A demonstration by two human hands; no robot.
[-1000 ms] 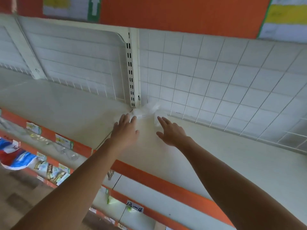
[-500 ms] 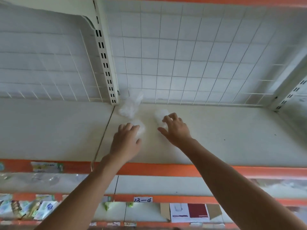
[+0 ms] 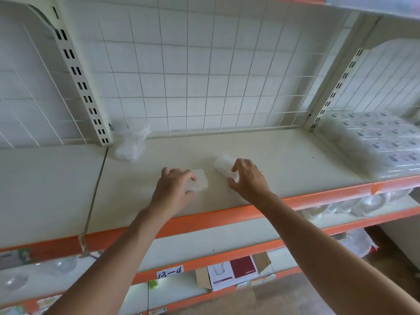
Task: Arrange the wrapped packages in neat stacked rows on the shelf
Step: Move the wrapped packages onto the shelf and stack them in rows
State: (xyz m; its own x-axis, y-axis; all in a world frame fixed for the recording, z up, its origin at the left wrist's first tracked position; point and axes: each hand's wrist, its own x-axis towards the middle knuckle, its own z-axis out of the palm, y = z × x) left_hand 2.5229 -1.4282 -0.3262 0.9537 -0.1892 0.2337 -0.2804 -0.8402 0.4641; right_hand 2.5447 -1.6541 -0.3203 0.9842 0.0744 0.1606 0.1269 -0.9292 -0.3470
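Two small white wrapped packages lie flat mid-shelf, near each other but apart: the left package squarish, the right package longer and angled. A crumpled clear plastic bag sits far left on the cream shelf.

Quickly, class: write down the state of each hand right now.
Left hand: grips the flat wrapped package.
Right hand: grips the rounded wrapped package.

The cream flat shelf with an orange front edge carries a crumpled clear plastic bag just beside the slotted white upright post. Farther from that post, toward the front, lie a flat white wrapped package and a rounded white wrapped package, apart.
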